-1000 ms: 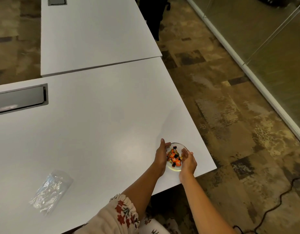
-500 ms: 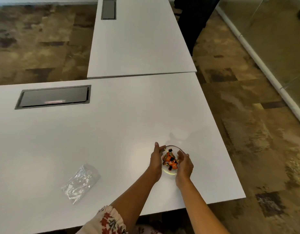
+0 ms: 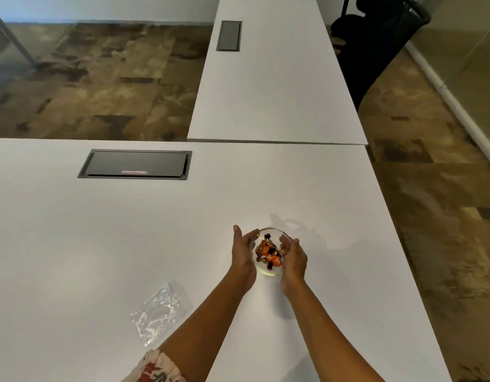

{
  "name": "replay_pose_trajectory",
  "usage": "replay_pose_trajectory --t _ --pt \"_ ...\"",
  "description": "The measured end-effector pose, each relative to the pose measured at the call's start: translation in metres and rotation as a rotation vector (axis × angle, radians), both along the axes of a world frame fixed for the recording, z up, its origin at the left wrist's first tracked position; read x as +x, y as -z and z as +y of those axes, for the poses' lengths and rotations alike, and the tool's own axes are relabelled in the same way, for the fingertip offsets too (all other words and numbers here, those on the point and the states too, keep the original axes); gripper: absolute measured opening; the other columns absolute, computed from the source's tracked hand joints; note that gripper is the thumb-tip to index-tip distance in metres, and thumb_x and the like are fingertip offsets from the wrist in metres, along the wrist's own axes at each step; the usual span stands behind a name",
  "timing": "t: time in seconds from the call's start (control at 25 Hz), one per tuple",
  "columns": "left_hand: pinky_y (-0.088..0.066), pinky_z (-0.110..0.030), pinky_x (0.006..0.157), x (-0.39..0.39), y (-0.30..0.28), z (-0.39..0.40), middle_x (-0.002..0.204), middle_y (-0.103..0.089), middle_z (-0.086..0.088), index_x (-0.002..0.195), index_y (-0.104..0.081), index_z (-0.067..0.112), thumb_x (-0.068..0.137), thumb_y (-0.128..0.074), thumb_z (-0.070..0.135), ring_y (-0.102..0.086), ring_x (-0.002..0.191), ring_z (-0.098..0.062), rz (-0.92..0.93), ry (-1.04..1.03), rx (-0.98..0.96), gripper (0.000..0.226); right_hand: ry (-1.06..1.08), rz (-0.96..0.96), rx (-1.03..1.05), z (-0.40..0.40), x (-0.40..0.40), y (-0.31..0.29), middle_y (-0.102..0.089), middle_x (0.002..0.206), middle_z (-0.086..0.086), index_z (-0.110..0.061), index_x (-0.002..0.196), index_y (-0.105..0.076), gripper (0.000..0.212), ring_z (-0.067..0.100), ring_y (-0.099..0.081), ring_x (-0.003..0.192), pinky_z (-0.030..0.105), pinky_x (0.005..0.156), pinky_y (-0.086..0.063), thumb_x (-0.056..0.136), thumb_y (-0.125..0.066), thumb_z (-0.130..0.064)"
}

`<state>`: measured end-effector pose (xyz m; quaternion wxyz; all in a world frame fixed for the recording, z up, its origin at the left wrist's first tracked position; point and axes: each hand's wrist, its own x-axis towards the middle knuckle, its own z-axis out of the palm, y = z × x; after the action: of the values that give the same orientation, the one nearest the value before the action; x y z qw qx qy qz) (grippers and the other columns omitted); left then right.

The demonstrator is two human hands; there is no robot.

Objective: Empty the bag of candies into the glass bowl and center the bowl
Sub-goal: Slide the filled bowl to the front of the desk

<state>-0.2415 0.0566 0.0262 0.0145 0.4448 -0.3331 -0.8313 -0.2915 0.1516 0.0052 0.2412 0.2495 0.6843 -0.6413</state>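
Cupping the glass bowl (image 3: 270, 272) from both sides on the white bench (image 3: 100, 244): left hand (image 3: 242, 256) and right hand (image 3: 293, 259), each grip curled against its wall. Upright, mouth skyward, holding orange candies (image 3: 268, 253). Lying flat nearer-left, well apart, long axis diagonal: empty bag (image 3: 158, 310).

Big white table (image 3: 73, 257) with a dark cable hatch (image 3: 135, 164) set into it. A glass bowl (image 3: 270, 271) of orange candies (image 3: 268, 253) sits right of middle, and a crumpled clear bag (image 3: 158, 310) lies flat nearer the front edge.
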Motion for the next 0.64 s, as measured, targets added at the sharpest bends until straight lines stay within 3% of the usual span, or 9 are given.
replay_pose_trajectory --t 0.16,0.32,0.48,0.64 --pt "-0.032 -0.042 0.106 -0.019 0.003 -0.028 0.156 -0.045 -0.008 0.136 -0.058 0.01 0.101 -0.021 0.064 -0.031 0.15 -0.023 0.015 -0.07 0.001 0.075 -0.069 0.009 -0.028 -0.027 -0.023 0.005 -0.067 0.121 0.005 -0.025 0.1 -0.074 0.048 0.026 -0.06 0.116 0.045 0.103 -0.047 0.104 -0.028 -0.039" --pt "-0.032 -0.045 0.11 -0.039 0.012 -0.046 0.158 -0.043 -0.008 0.139 -0.056 0.011 0.101 -0.021 0.065 -0.03 0.152 -0.024 0.005 -0.09 -0.002 0.075 -0.107 0.023 -0.02 -0.047 -0.044 0.016 -0.067 0.123 0.005 -0.027 0.094 -0.072 0.047 0.026 -0.059 0.118 0.046 0.106 -0.045 0.104 -0.028 -0.038" --pt "-0.037 -0.042 0.093 -0.05 0.024 -0.057 0.128 -0.06 0.0 0.125 -0.059 0.015 0.1 -0.021 0.065 -0.049 0.117 -0.019 -0.023 -0.065 -0.014 0.067 -0.146 0.029 -0.013 -0.058 -0.057 0.028 -0.069 0.122 0.002 -0.028 0.093 -0.071 0.045 0.024 -0.06 0.115 0.04 0.099 -0.047 0.104 -0.029 -0.036" --pt "-0.04 -0.04 0.093 -0.055 0.032 -0.065 0.127 -0.056 -0.001 0.12 -0.059 0.018 0.101 -0.024 0.063 -0.058 0.099 -0.012 -0.039 -0.083 -0.02 0.06 -0.17 0.037 -0.008 -0.068 -0.064 0.038 -0.07 0.12 0.001 -0.027 0.092 -0.071 0.044 0.024 -0.061 0.114 0.039 0.098 -0.049 0.103 -0.029 -0.033"
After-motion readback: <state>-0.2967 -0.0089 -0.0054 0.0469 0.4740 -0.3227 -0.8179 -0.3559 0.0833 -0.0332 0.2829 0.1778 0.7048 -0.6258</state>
